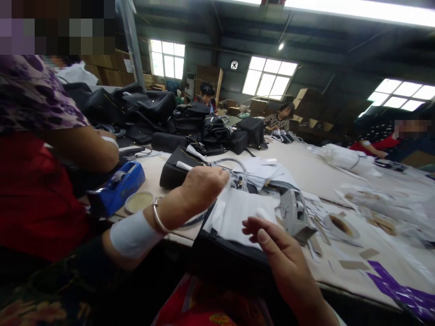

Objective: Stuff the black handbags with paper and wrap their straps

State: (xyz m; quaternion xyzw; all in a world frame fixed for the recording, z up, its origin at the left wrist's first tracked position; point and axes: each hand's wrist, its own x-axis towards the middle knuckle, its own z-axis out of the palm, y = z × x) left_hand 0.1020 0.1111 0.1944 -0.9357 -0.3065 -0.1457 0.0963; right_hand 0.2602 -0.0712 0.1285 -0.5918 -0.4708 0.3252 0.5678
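Observation:
A black bag [228, 260] lies at the near table edge in front of me, with white paper [238, 210] spread on and in it. My left hand [201, 184], with a metal bracelet and a white wrist cover, is closed in a fist on the paper at the bag's far end, next to a clear plastic loop [234, 164]. My right hand [277, 248] hovers over the bag's near right side. Its fingers are curled and pinch the paper's near edge. A second black bag [173, 172] sits just behind my left hand.
A co-worker in a red apron [37, 190] sits close at my left, beside a blue tape dispenser [118, 185] and a round lid [138, 201]. A grey tape dispenser [294, 213], tape roll [341, 225] and paper scraps lie right. Black bags [152, 111] are piled behind.

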